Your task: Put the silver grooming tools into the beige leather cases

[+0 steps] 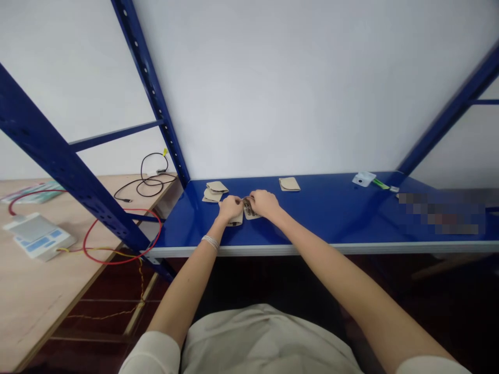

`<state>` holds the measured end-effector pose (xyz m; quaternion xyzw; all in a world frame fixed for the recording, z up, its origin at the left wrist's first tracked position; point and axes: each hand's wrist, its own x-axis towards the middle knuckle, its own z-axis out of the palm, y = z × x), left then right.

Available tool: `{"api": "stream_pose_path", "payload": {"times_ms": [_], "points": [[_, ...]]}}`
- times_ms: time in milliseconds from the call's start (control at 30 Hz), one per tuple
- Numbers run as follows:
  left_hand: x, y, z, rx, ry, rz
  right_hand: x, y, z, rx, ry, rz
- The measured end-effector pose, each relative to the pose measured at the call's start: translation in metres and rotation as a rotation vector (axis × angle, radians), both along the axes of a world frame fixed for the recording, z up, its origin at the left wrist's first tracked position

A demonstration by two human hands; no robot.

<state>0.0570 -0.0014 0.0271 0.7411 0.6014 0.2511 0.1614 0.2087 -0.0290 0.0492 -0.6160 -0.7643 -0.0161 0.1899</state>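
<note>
My left hand point(230, 208) and my right hand point(264, 203) meet over a blue steel shelf point(331, 213), their fingertips pinching a small tan pouch point(248, 209) with a dark striped pattern. Part of a second tan pouch point(235, 221) shows under my left hand. A small stack of folded tan pouches point(213, 192) lies just beyond and left of my left hand. One more tan pouch point(289, 184) sits farther back, beyond my right hand. The held pouch is partly hidden by my fingers.
A white packet point(364, 178) and a green item point(381, 184) lie at the shelf's back right. Blue uprights point(152, 88) rise beside it. To the left, a wooden table point(39, 301) holds a digital scale point(37, 235), a black cable point(148, 179) and a red wire point(117, 259).
</note>
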Motion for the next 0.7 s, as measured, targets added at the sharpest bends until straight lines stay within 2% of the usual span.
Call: {"api": "stream_pose_path", "payload": {"times_ms": [167,267,333,433,600,700], "points": [[0.000,-0.005,-0.003,0.050,0.003,0.030,0.006,0.006,-0.009,-0.022,0.279,-0.237],[0.000,-0.005,-0.004,0.040,0.013,0.037,0.020,0.005,-0.017,0.031,0.458,-0.362],[-0.001,-0.004,-0.004,0.027,-0.012,0.040,0.031,0.002,-0.021,0.060,0.506,-0.411],[-0.003,-0.002,-0.005,0.001,-0.072,0.054,0.043,0.000,-0.026,0.039,0.560,-0.425],[-0.007,0.003,-0.003,-0.029,-0.200,0.060,0.048,0.009,-0.038,-0.173,1.008,-0.332],[-0.011,0.004,0.001,0.002,-0.224,0.023,0.049,0.014,-0.039,-0.154,0.986,-0.312]]}}
